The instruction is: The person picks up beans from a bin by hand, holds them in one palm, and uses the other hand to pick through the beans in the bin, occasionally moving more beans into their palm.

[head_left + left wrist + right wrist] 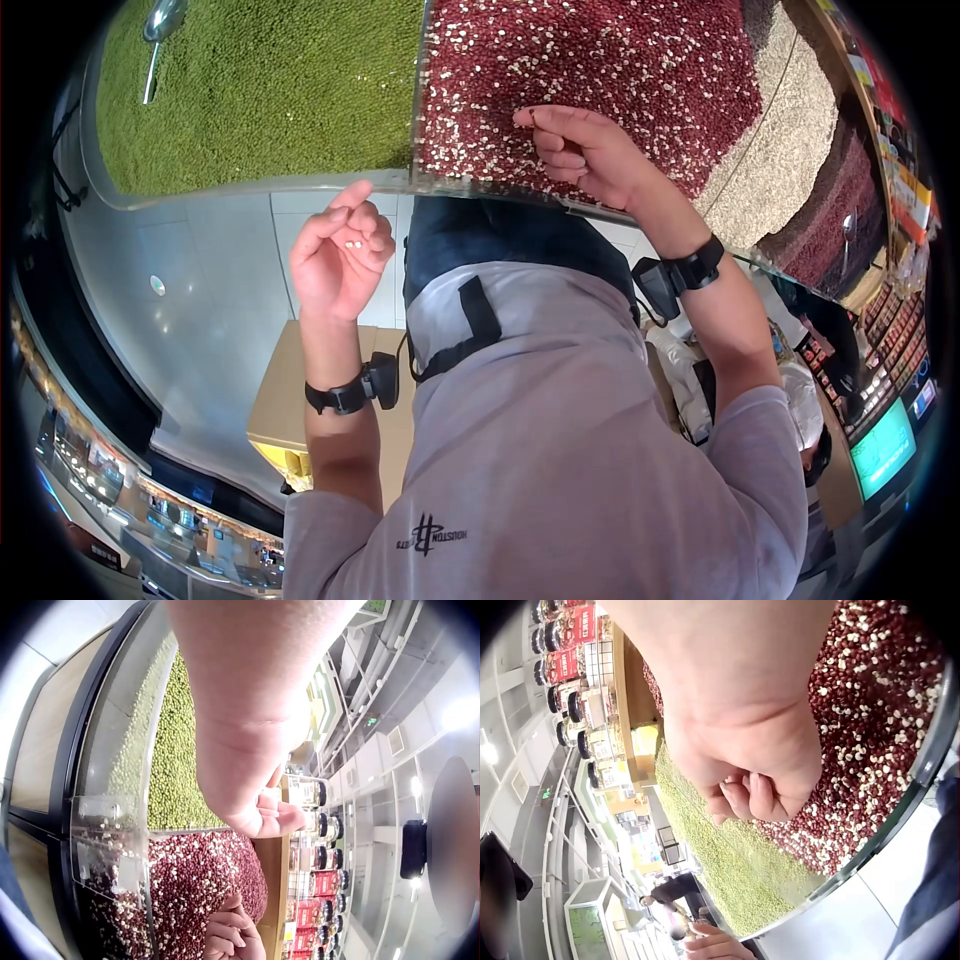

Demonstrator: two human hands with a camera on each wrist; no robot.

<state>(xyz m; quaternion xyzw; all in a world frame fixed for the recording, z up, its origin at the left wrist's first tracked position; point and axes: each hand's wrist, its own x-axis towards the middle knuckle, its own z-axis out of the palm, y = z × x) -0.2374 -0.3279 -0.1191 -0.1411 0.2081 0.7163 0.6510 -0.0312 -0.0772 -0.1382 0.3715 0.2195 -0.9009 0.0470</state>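
Note:
My left hand (pixel 342 262) is palm up in front of the bins' edge, its fingers partly curled around a few white grains (pixel 353 244). My right hand (pixel 600 155) is above the mixed dark-red beans and white pieces (pixel 480 60), thumb and index finger pinching what looks like one small dark-red bean (pixel 531 114). In the left wrist view the left hand (pixel 251 787) hides its own palm; the right hand (pixel 234 931) shows lower down. Curled fingers of the right hand (pixel 742 757) appear in the right wrist view, their tips partly hidden.
Left of a clear divider lies a bin of green beans (pixel 270 90) with a metal scoop (pixel 163 22). Pale grains (pixel 790 120) fill another section on the right. A cardboard box (pixel 285 390) stands beside the body. Jars (pixel 324 859) line shelves beyond the bins.

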